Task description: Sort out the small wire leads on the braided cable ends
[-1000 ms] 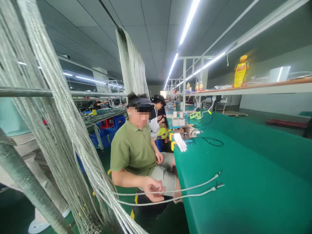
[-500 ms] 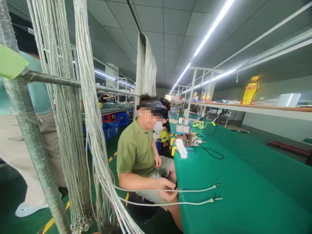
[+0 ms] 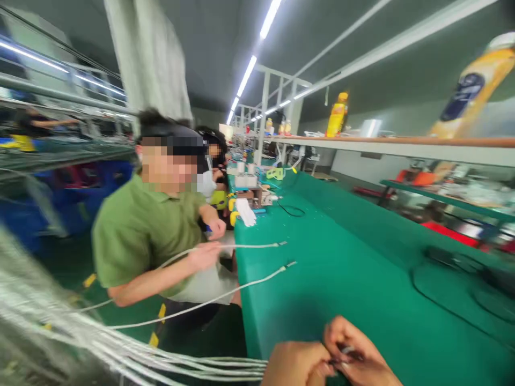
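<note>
At the bottom edge, over the green table mat, my left hand is closed, with several white cables running into it from the left. Its fingers meet those of my right hand, which pinches a small dark and whitish cable end; blur hides its detail. Farther up the mat lie two more cable ends, one at the upper cable and one at the lower cable, each with short wires at the tip.
A co-worker in a green shirt sits at the left, a hand near the upper cable. Beyond are a bench machine and white gloves. A shelf carries bottles. A black cord lies at right.
My view has swung right and down, bringing both my hands and the cables they hold into sight. The co-worker's near hand has moved up from the table edge along the upper cable.
</note>
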